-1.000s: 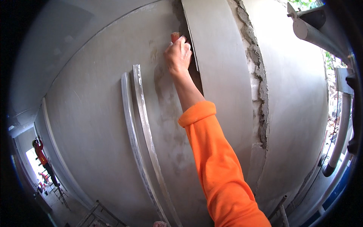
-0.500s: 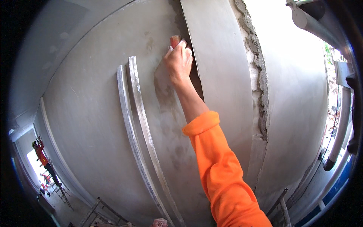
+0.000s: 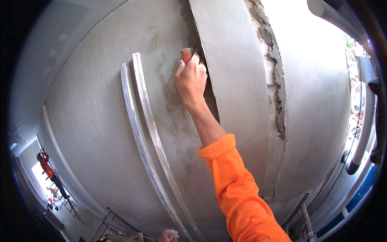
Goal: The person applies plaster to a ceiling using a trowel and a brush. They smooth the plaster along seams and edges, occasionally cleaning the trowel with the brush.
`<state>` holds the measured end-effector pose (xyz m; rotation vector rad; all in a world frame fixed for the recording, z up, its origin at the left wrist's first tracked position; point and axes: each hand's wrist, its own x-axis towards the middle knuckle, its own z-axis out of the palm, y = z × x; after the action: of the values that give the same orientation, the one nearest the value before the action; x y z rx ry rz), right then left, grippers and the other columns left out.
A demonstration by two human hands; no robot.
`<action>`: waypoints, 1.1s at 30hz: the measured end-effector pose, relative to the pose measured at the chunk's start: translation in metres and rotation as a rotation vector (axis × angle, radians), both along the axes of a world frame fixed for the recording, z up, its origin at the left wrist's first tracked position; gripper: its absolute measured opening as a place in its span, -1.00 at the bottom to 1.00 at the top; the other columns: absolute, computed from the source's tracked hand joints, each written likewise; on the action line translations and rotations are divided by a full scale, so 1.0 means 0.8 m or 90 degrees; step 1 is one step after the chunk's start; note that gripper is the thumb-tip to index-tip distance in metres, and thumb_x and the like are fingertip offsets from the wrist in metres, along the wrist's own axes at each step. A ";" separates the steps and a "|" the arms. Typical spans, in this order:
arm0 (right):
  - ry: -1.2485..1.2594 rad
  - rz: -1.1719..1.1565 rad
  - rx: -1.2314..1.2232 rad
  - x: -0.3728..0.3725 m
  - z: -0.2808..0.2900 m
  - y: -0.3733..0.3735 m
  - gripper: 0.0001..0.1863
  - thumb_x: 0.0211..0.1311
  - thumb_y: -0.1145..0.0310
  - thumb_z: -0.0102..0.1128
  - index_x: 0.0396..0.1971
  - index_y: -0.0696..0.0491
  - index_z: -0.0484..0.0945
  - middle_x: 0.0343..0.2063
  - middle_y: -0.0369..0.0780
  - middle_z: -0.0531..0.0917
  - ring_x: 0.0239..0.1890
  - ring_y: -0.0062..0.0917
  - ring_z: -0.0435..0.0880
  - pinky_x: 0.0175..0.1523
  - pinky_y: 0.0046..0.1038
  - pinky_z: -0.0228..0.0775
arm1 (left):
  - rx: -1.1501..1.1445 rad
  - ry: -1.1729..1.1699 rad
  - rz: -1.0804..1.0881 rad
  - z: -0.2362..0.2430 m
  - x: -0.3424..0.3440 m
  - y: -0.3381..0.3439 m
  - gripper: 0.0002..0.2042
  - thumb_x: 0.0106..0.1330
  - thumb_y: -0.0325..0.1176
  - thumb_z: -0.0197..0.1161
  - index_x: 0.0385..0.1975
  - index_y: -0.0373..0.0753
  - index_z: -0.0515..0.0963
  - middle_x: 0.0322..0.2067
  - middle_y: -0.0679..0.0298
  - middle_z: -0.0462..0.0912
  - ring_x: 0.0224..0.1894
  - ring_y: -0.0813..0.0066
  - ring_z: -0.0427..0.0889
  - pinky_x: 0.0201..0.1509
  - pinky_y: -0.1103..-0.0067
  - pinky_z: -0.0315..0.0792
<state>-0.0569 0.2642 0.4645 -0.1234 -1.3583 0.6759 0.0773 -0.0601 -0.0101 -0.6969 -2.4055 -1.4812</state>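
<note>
Lowered slightly, right hand [image 3: 191, 80] hides most of orange float [image 3: 186, 55].

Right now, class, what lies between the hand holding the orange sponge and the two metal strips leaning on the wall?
Only bare grey plaster, seen in the head view.

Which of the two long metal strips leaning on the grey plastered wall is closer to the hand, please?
The right-hand metal strip: it runs between the left-hand metal strip and the right hand pressing a reddish tool.

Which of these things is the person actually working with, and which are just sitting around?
In use:
right hand
orange sponge float
grey plastered wall

Lying about:
two metal straightedges leaning on the wall
scaffold pipes at the right
</note>
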 end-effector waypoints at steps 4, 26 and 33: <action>-0.007 -0.004 -0.008 0.003 -0.028 -0.001 -0.52 0.32 0.32 0.23 0.11 0.34 0.45 -0.32 0.16 0.65 -0.23 0.06 0.68 -0.07 -0.05 0.55 | 0.105 0.014 -0.033 -0.015 -0.004 -0.002 -0.75 0.47 -0.21 0.21 -0.06 -0.26 0.54 -0.30 0.22 0.65 -0.30 0.43 0.60 -0.16 0.46 0.52; -0.048 0.023 -0.076 0.019 -0.169 -0.010 -0.41 0.30 0.36 0.26 0.27 0.30 0.39 -0.15 0.20 0.65 -0.13 0.09 0.67 0.03 -0.06 0.52 | 0.150 0.106 -0.129 -0.011 0.003 -0.017 -0.83 0.45 -0.36 0.22 -0.11 -0.31 0.50 -0.25 0.20 0.61 -0.33 0.50 0.53 -0.23 0.55 0.47; -0.079 -0.001 -0.049 0.024 -0.287 -0.018 -0.41 0.30 0.34 0.27 0.27 0.29 0.39 -0.09 0.14 0.65 -0.08 0.04 0.67 0.04 -0.07 0.52 | 0.260 0.115 -0.159 -0.010 0.010 -0.008 -0.86 0.41 -0.44 0.23 -0.12 -0.29 0.49 -0.33 0.24 0.55 -0.35 0.49 0.51 -0.15 0.56 0.46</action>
<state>-0.0376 0.2496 0.2353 -0.2310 -1.4512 0.7287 0.0851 -0.0664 -0.0184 -1.0037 -1.8532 -1.8412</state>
